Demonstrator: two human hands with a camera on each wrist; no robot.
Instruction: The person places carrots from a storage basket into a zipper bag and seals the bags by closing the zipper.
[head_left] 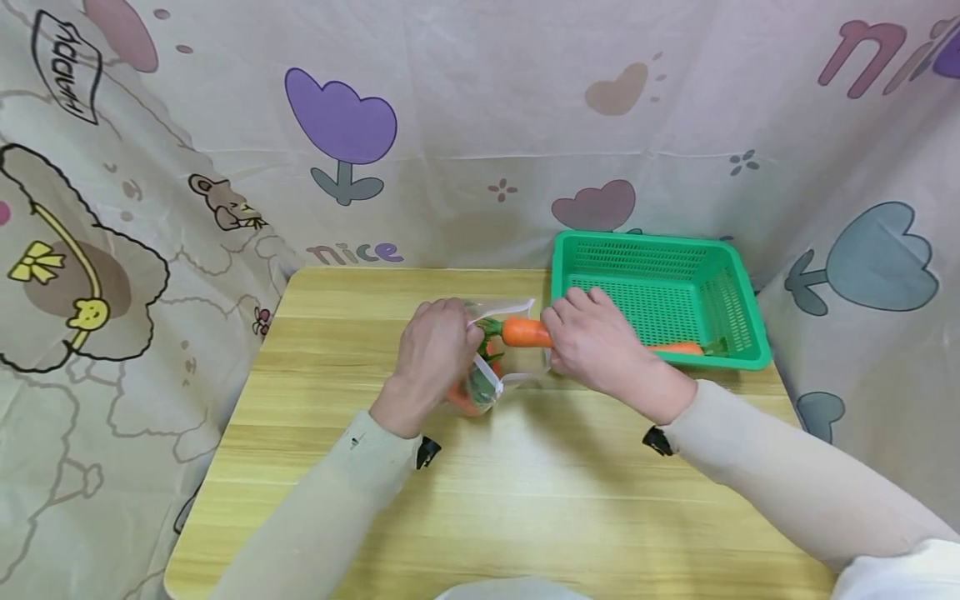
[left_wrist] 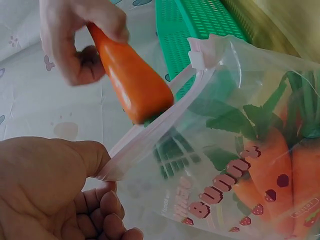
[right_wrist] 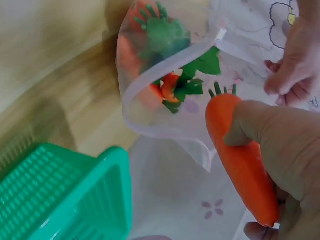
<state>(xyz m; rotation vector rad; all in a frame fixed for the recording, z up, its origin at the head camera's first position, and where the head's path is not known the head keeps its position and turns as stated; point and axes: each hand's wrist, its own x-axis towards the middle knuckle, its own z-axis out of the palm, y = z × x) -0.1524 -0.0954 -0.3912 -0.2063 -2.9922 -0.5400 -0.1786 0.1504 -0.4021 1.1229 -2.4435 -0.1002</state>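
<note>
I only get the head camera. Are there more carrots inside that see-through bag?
Observer: Yes. The right wrist view looks into the bag's open mouth: orange carrots with green tops inside.
Operator: Is anything drawn on the bag?
Observer: The left wrist view shows printed carrots and pixel letters.
Operator: How is the left hand holding it?
Observer: The left hand pinches the bag's zip edge, while the right hand holds the carrot with its leafy end at the mouth.
</note>
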